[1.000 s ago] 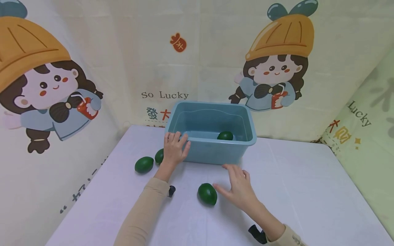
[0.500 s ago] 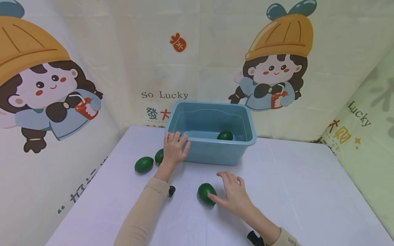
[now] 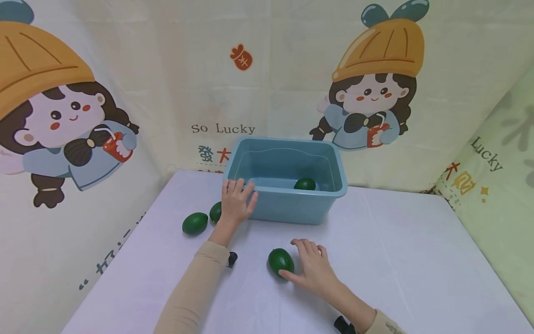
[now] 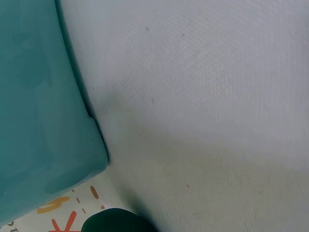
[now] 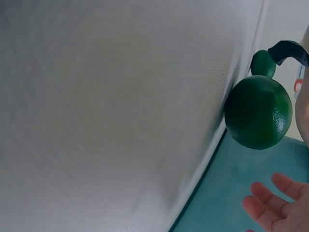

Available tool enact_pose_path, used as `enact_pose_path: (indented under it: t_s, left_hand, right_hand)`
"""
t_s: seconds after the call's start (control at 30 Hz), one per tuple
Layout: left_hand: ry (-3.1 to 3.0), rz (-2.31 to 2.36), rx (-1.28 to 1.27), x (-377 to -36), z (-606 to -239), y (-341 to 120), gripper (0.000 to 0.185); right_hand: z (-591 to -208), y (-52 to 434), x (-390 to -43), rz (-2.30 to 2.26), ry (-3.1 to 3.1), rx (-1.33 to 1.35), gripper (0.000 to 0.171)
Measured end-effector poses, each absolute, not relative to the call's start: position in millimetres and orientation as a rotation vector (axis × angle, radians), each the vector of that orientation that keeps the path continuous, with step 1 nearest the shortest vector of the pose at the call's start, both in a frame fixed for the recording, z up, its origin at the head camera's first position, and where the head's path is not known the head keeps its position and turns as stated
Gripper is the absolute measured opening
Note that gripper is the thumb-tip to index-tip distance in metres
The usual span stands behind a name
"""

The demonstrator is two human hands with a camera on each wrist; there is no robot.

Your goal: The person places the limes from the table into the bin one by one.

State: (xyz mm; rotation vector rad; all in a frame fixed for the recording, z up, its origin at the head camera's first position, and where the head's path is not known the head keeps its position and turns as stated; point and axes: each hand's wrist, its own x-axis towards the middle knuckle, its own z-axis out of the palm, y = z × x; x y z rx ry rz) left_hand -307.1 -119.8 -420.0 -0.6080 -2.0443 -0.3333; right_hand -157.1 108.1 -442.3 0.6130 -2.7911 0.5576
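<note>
A blue plastic bin point(image 3: 288, 209) stands at the back of the white table, with one dark green avocado point(image 3: 305, 184) inside. My left hand point(image 3: 239, 195) rests on the bin's front left corner, fingers straight over the rim. My right hand point(image 3: 297, 260) lies spread just right of a loose avocado point(image 3: 281, 262) on the table, its thumb touching the fruit's near side. In the right wrist view that avocado point(image 5: 258, 118) fills the right side and fingertips point(image 5: 270, 203) show below it. The left wrist view shows only the bin wall point(image 4: 38, 96) and an avocado's edge point(image 4: 116, 221).
Two more avocados point(image 3: 194, 223) point(image 3: 215, 212) lie left of the bin, the nearer one partly behind my left wrist. Cartoon-printed cloth walls close in the table at the back and both sides. White tabletop point(image 3: 396, 250) stretches right of the bin.
My right hand has slid left and nearer across the table, from beside the avocado to touching it with the thumb. The left hand and the bin have stayed put.
</note>
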Motion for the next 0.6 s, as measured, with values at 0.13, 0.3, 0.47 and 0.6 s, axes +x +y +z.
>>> enact_pose_path:
  t_s: [0.13,0.3,0.47,0.6]
  left_hand:
    - [-2.043,-0.33,-0.604,-306.7,-419.1,-119.1,0.041]
    - [-2.047,-0.33,-0.604,-307.2,-418.9,-119.7,0.041]
    - [-2.047,-0.326,-0.603,-308.0,-418.7,-119.8,0.042]
    - [-2.048,-0.324,-0.601,-307.9,-418.2,-119.9,0.042]
  right_hand:
    - [-442.6,108.1,-156.5,0.538,-2.813,0.609,0.07]
    - [-442.1,105.7,-156.7,0.505,-2.877,0.598,0.073]
    - [-443.4,103.3,-156.8,0.481,-2.915,0.612,0.075]
    - [-444.9,102.3,-156.2,0.455,-2.925,0.636,0.076]
